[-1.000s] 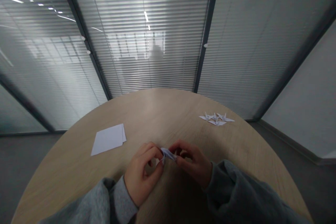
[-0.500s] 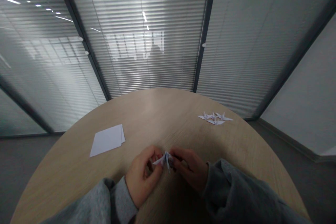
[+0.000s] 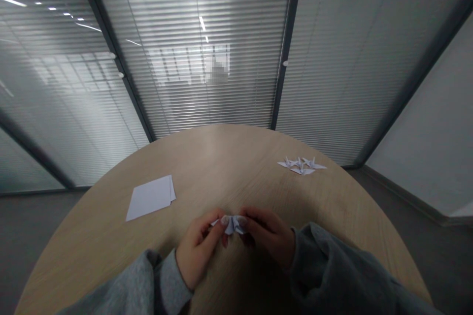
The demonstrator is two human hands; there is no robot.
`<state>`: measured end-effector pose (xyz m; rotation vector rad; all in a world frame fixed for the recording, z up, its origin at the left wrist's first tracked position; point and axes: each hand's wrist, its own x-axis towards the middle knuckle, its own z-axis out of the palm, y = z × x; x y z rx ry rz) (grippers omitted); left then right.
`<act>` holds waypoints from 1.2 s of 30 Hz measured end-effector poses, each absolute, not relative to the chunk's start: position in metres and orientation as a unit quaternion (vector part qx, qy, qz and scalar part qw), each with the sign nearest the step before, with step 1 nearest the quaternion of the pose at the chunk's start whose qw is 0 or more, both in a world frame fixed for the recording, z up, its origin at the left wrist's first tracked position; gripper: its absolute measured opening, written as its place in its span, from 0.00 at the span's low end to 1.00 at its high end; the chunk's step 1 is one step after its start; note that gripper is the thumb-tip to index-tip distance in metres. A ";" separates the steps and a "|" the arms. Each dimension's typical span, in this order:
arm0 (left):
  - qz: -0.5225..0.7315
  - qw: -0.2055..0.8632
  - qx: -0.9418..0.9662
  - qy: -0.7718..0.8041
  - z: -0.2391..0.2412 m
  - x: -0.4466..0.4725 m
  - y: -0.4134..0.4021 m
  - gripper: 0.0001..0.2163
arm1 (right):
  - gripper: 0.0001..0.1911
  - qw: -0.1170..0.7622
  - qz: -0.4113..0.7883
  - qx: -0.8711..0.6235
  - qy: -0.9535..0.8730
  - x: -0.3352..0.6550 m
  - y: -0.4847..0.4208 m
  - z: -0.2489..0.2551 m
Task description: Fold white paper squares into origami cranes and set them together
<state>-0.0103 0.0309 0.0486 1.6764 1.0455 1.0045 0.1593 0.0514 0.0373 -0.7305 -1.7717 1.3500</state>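
A small folded white paper crane (image 3: 232,225) is held just above the near part of the table, between my two hands. My left hand (image 3: 202,241) pinches its left side with thumb and fingers. On the other side, my right hand (image 3: 268,236) grips the right part between thumb and forefinger. The fingertips cover both ends of the paper, so only its creased middle shows.
The round wooden table (image 3: 221,167) fills the lower view. Sheets of white paper (image 3: 150,198) lie at the left. Several finished paper cranes (image 3: 302,165) sit grouped at the back right. Glass panels with blinds (image 3: 207,98) stand behind the table's far edge.
Both thumbs now press on the crane's front, and its wing-like parts are turned and spread flatter. My left fingers have closed in on it from a looser hold.
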 end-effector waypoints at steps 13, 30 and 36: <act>0.451 0.682 0.469 0.333 0.045 -0.006 0.034 0.17 | 0.22 0.395 0.678 -0.235 -0.573 0.161 0.054 0.041; 0.421 0.699 0.476 0.329 0.044 -0.006 0.033 0.19 | 0.21 0.335 0.744 -0.216 -0.536 0.162 0.055 0.041; 0.407 0.778 0.373 0.299 0.048 -0.004 0.031 0.18 | 0.20 0.336 0.768 -0.203 -0.506 0.161 0.057 0.038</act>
